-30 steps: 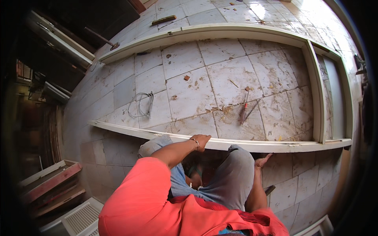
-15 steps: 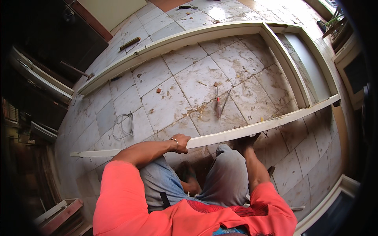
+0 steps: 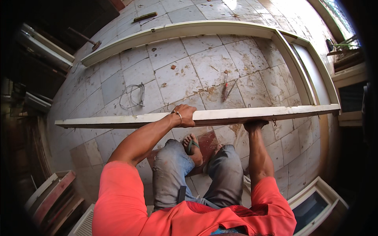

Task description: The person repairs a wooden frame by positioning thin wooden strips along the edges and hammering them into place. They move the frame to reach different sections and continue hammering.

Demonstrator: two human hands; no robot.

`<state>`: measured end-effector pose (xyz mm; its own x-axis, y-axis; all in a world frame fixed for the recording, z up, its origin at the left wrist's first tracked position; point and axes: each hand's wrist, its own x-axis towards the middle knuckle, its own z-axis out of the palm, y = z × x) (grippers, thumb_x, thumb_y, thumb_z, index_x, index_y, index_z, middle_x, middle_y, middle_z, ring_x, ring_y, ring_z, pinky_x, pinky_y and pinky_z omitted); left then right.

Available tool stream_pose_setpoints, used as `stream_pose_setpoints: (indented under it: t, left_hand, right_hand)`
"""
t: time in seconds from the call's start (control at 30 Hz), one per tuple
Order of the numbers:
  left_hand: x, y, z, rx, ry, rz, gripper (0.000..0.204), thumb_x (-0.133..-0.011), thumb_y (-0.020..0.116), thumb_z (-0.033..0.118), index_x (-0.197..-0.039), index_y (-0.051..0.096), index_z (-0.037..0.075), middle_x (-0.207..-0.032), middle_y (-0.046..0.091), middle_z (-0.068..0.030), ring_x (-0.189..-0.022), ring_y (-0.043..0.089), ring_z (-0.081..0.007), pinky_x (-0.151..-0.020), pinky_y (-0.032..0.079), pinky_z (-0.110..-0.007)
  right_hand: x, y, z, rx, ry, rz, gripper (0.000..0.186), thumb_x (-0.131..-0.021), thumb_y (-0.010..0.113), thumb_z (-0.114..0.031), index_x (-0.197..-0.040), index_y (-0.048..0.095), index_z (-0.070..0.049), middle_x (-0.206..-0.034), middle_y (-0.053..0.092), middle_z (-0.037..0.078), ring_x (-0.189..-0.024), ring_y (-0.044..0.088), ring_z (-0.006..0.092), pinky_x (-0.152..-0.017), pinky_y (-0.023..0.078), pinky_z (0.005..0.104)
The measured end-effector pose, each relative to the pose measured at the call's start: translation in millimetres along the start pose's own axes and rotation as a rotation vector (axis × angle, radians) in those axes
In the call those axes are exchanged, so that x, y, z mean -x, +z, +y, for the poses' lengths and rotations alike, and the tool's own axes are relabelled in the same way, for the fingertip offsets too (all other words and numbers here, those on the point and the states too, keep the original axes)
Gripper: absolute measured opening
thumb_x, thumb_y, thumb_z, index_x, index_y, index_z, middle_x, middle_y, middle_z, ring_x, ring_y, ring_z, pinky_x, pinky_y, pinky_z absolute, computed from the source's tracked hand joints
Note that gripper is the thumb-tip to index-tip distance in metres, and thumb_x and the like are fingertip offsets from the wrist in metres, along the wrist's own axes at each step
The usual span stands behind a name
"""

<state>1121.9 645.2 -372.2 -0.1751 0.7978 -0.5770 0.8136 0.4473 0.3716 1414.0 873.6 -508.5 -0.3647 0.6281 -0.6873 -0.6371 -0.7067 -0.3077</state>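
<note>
My left hand (image 3: pixel 183 115) is closed over the near rail of a large white wooden frame (image 3: pixel 220 115), gripping it left of its middle. My right hand (image 3: pixel 255 126) bears that rail from beneath, right of my left hand, its fingers partly hidden by the wood. The rail is raised over my bent knees (image 3: pixel 220 169) and sandaled foot (image 3: pixel 191 146). The frame's far rail lies across the tiles, and a crosspiece (image 3: pixel 294 67) divides off a narrow section at the right. Inside the frame are a red-handled screwdriver (image 3: pixel 225 90) and a loop of grey wire (image 3: pixel 132 94).
A hammer (image 3: pixel 94 45) lies at the back left, near a dark wood strip (image 3: pixel 145 16). Stacked boards (image 3: pixel 51 196) are at lower left. A glazed white frame (image 3: pixel 315 208) sits at lower right. Panels and clutter line both sides of the tiled floor (image 3: pixel 110 74).
Both my hands have raised the near rail up and away from me, uncovering more of my knees and foot. My right hand has moved up under the wood.
</note>
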Motion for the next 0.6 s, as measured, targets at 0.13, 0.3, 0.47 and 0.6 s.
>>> stream_pose_setpoints:
  t: [0.13, 0.3, 0.47, 0.6]
  left_hand:
    - [68.7, -63.7, 39.9, 0.036, -0.016, -0.099, 0.046, -0.063, 0.070, 0.026, -0.103, 0.068, 0.004, -0.099, 0.069, -0.0244, -0.097, 0.066, -0.0417, -0.087, 0.053, -0.047]
    - [154.5, -101.5, 75.7, 0.138, 0.007, -0.176, 0.047, -0.064, 0.070, 0.027, -0.105, 0.069, 0.005, -0.098, 0.070, -0.0239, -0.097, 0.066, -0.0415, -0.088, 0.053, -0.046]
    - [225.0, -94.0, 95.7, 0.197, 0.021, -0.253, 0.054, -0.062, 0.075, 0.034, -0.110, 0.069, 0.009, -0.103, 0.071, -0.0199, -0.098, 0.067, -0.0385, -0.090, 0.053, -0.045]
    - [285.3, -115.0, 109.9, 0.203, 0.055, -0.350, 0.053, -0.063, 0.076, 0.037, -0.107, 0.069, 0.008, -0.100, 0.072, -0.0191, -0.095, 0.068, -0.0389, -0.088, 0.053, -0.046]
  right_hand:
    - [89.6, 57.7, -27.6, -0.022, 0.025, 0.110, 0.086, -0.089, 0.012, -0.082, -0.141, 0.046, -0.023, -0.141, 0.049, 0.002, -0.129, 0.047, 0.0267, -0.110, 0.038, 0.0507]
    - [198.3, 105.1, -54.5, -0.052, 0.010, 0.230, 0.084, -0.088, 0.020, -0.083, -0.127, 0.057, -0.020, -0.122, 0.061, 0.005, -0.112, 0.058, 0.0273, -0.101, 0.047, 0.0483]
    - [295.1, 116.1, -76.7, -0.026, 0.048, 0.290, 0.094, -0.083, 0.021, -0.089, -0.132, 0.056, -0.017, -0.130, 0.059, 0.006, -0.119, 0.054, 0.0301, -0.106, 0.041, 0.0511]
    - [359.3, 118.0, -87.2, -0.060, 0.084, 0.315, 0.099, -0.082, 0.018, -0.091, -0.139, 0.052, -0.017, -0.139, 0.055, 0.006, -0.124, 0.051, 0.0314, -0.109, 0.038, 0.0515]
